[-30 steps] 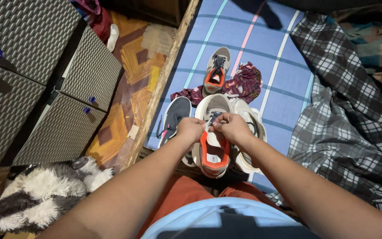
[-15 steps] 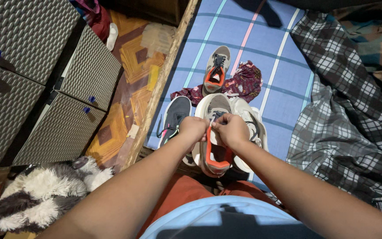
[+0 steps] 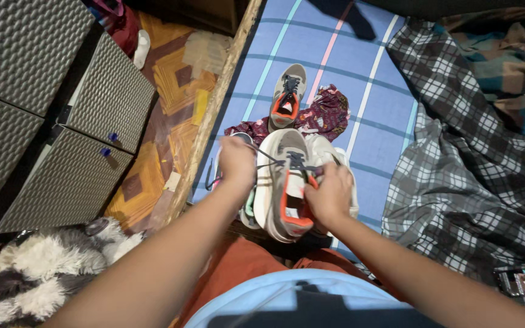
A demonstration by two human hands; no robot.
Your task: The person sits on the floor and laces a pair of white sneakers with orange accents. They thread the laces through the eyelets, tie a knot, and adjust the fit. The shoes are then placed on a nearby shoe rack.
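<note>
Evidently the lacing of the grey mesh sneaker with the orange lining (image 3: 284, 182) is the step in hand. The shoe stands tilted on its side at the edge of the blue striped bed sheet (image 3: 311, 48), between the two hands. The left hand (image 3: 237, 161) is closed, its fingers pinching one end of the dark shoelace (image 3: 268, 163), which runs taut from the fingers across to the eyelets. The right hand (image 3: 330, 193) holds the shoe by its collar, fingers curled over the orange rim; whether they also pinch the other lace end cannot be told. Beyond the fingers lies the matching grey and orange sneaker (image 3: 287, 96), partly on a crumpled maroon patterned cloth (image 3: 326, 112). A pale cream sneaker (image 3: 329, 155) sits just behind the right fingers, and a dark shoe with pink accents (image 3: 217, 176) is mostly hidden under the left hand. Judging from the taut lace, the next move calls for a steady grip on the shoe while the slack is drawn evenly through the eyelets.
</note>
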